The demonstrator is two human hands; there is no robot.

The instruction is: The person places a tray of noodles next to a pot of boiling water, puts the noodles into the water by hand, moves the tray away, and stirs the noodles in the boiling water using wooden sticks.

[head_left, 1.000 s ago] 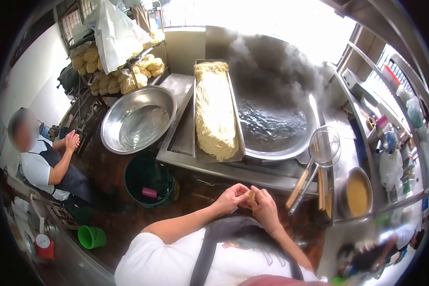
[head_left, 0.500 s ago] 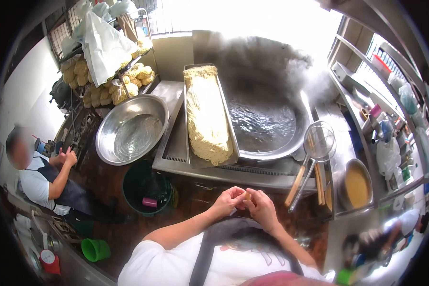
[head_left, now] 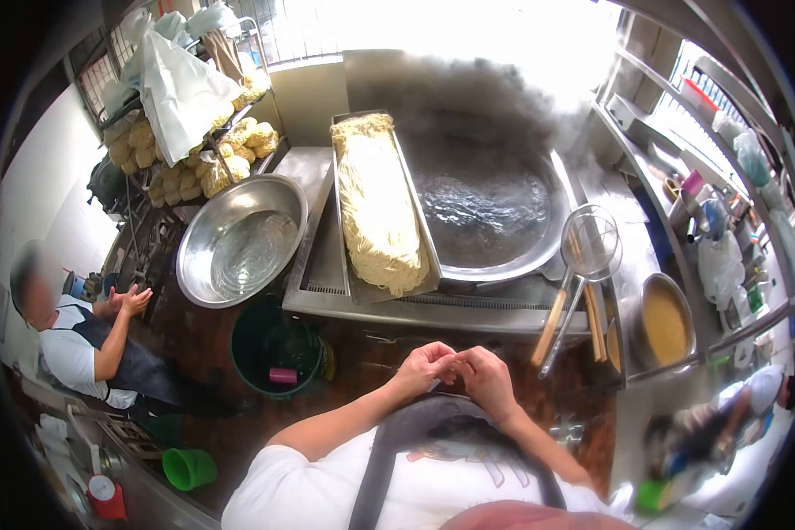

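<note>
I saw the left arm (head_left: pixel 340 420) and right arm (head_left: pixel 549 449) bent inward before the body, the left hand (head_left: pixel 422 369) and right hand (head_left: pixel 487 378) together, curled fingers (head_left: pixel 434 351) meeting at the tips.

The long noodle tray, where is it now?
In the head view, the long noodle tray sits beyond the left hand, between the metal basin at left and steaming pan at right.
</note>
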